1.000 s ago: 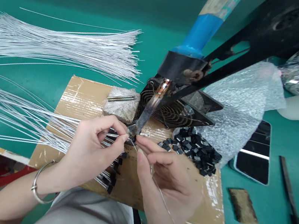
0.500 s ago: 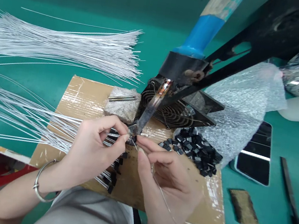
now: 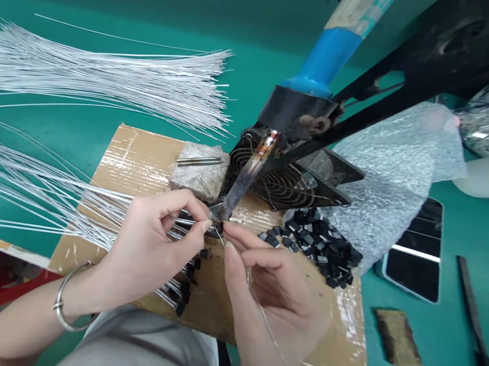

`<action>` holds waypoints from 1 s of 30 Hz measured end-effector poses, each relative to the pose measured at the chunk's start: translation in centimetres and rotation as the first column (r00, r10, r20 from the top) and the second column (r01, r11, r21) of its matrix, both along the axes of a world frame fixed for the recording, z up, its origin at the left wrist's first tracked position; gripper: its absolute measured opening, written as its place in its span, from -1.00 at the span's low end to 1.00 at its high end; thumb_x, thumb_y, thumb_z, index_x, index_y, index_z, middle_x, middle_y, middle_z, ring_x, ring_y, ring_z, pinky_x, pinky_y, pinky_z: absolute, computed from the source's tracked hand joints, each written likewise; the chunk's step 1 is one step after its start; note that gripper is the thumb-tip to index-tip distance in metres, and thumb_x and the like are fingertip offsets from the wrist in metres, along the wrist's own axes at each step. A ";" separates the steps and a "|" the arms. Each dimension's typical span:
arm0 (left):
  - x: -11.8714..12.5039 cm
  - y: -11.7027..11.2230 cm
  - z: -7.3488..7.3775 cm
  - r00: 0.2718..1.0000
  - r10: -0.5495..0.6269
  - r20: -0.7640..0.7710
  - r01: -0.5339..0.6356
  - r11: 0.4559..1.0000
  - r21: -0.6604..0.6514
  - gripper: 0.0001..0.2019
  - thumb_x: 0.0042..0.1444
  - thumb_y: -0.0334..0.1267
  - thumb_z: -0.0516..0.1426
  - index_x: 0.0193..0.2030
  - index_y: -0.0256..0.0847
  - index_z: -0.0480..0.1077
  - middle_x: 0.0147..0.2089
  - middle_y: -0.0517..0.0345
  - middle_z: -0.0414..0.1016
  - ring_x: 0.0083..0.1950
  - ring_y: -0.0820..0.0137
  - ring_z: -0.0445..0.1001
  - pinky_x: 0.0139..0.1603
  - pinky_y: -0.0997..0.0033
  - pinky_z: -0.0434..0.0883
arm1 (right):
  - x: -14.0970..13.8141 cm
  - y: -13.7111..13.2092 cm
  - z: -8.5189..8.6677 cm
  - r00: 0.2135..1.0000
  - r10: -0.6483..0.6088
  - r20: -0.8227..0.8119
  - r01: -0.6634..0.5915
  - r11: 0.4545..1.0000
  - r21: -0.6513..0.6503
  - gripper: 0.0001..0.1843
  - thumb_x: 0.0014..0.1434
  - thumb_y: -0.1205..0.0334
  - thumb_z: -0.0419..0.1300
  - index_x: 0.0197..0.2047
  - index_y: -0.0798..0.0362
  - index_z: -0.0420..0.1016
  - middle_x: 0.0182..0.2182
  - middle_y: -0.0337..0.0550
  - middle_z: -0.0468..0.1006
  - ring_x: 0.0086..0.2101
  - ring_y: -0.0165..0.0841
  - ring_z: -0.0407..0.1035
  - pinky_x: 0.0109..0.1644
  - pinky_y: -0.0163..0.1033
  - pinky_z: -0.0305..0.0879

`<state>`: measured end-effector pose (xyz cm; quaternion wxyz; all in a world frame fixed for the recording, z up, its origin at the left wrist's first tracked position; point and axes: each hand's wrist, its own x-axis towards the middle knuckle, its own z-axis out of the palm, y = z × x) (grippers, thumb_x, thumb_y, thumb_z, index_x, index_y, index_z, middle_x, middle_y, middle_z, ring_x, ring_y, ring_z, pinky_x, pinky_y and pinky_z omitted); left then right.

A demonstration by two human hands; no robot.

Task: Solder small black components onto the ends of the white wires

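Observation:
My left hand [image 3: 162, 232] is closed in a pinch on a white wire, its end beside a small black component [image 3: 219, 226] under the tip of a clamped soldering iron [image 3: 236, 197]. The contact itself is partly hidden by my fingertips. Between the thumb and fingers of my right hand [image 3: 272, 299] is a thin solder wire [image 3: 270, 329], which trails back over the palm. Its front end points at the iron's tip. Finished-looking white wires with black ends [image 3: 182, 291] lie below my left hand on the cardboard [image 3: 335, 340].
Black components [image 3: 322, 245] are heaped right of my hands. A fan [image 3: 286, 183] and a pale block [image 3: 198, 179] stand behind. White wires [image 3: 104, 71] lie on the green table. Bubble wrap [image 3: 391, 163], a phone [image 3: 416, 253], a brown pad [image 3: 397, 337] and a dark-handled tool [image 3: 477, 325] are rightward.

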<state>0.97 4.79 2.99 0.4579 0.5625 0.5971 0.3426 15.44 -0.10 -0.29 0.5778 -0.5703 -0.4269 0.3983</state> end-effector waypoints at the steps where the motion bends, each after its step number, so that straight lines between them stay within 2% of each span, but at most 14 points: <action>1: 0.0 0.0 0.0 1.000 -0.001 0.000 0.001 1.000 -0.002 -0.89 0.14 -0.32 0.19 -0.39 -0.20 0.51 -0.30 0.01 0.67 -0.24 0.23 0.61 -0.27 0.28 0.46 | 0.0 0.0 0.0 1.000 0.003 -0.003 -0.003 1.000 -0.006 -0.81 0.26 0.33 0.38 -0.38 -0.01 0.51 -0.11 -0.10 0.78 -0.11 -0.24 0.70 0.00 -0.16 0.64; 15: 0.0 0.0 -0.2 1.000 0.001 -0.020 0.000 0.998 0.060 -0.88 0.13 -0.34 0.19 -0.41 -0.21 0.52 -0.32 0.04 0.66 -0.33 0.33 0.52 -0.42 0.38 0.28 | 0.0 -0.1 -0.2 0.999 0.004 0.053 -0.005 1.000 0.020 -0.80 0.24 0.41 0.38 -0.37 -0.02 0.53 -0.11 -0.21 0.78 -0.07 -0.35 0.68 0.04 -0.32 0.58; 21: 0.0 -0.1 -0.3 1.000 -0.003 -0.015 0.004 0.998 0.065 -0.88 0.14 -0.35 0.18 -0.40 -0.22 0.52 -0.32 0.04 0.66 -0.35 0.34 0.52 -0.43 0.38 0.28 | 0.1 -0.1 -0.5 0.997 0.010 0.070 -0.013 0.999 0.030 -0.81 0.24 0.42 0.38 -0.35 -0.03 0.54 -0.09 -0.22 0.78 -0.06 -0.37 0.68 0.05 -0.34 0.58; 30: 0.0 -0.1 -0.3 0.999 0.006 -0.044 -0.004 0.999 0.045 -0.87 0.12 -0.31 0.16 -0.40 -0.23 0.53 -0.32 0.00 0.67 -0.32 0.28 0.57 -0.40 0.36 0.34 | 0.1 -0.2 -0.6 0.999 0.013 0.046 -0.014 1.000 0.012 -0.82 0.25 0.39 0.38 -0.35 -0.02 0.54 -0.09 -0.18 0.77 -0.10 -0.33 0.69 0.04 -0.27 0.61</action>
